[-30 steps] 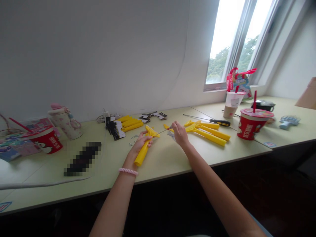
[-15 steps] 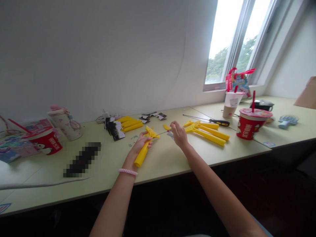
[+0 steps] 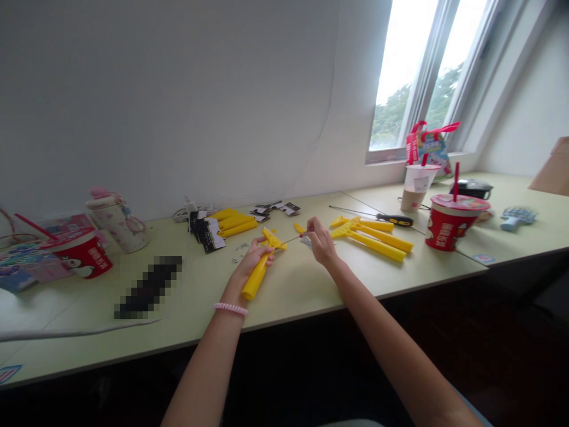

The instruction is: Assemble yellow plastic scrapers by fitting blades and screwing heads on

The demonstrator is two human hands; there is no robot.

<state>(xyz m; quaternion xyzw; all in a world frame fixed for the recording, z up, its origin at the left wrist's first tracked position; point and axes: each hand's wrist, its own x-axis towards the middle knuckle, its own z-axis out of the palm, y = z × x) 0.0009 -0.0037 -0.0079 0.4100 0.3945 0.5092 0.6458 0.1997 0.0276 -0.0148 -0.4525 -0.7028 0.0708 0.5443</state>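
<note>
My left hand is closed round a yellow plastic scraper handle, its flared head pointing away from me. In my right hand is a thin screwdriver; its shaft runs left and the tip meets the scraper's head. Fingers cover most of the screwdriver's handle. Small screws lie on the table just left of the scraper. Beyond my right hand rest several more yellow scrapers, side by side. A small yellow piece lies behind the screwdriver.
Yellow handles and black-and-white cards lie at the back. A larger black-and-yellow screwdriver sits behind the right-hand scrapers. Red cups with straws, a bottle and a blurred dark object stand or lie around.
My right hand has shifted very slightly, with the screwdriver still at the scraper's head. My left hand and the scraper have hardly moved.
</note>
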